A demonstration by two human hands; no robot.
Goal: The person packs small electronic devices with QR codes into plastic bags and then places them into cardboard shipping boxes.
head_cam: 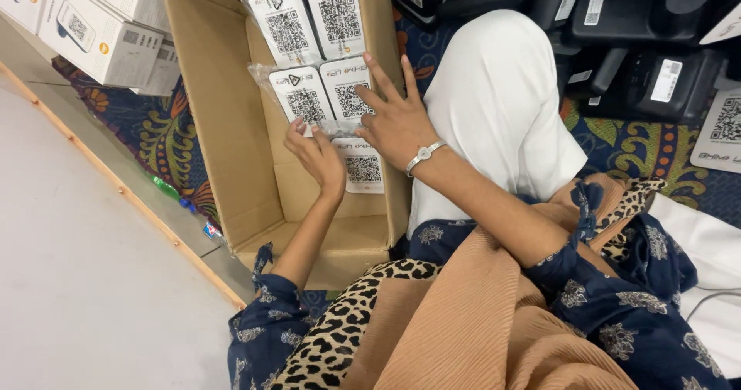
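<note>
Packets (323, 97) of white code cards in clear wrap lie inside the cardboard box (224, 128); left hand (318, 157) grips one's edge, right hand (395, 120) presses flat, fingers spread.

Both forearms reach forward and to the left, bare from the elbows down, dark floral sleeves bunched at the elbows. The left hand (318, 157) is bent at the wrist, its fingers curled and its back toward the camera. The right hand (395, 118) lies flat, palm down, fingers spread and extended, a silver bracelet circling the wrist. The two hands sit just beside each other.
</note>
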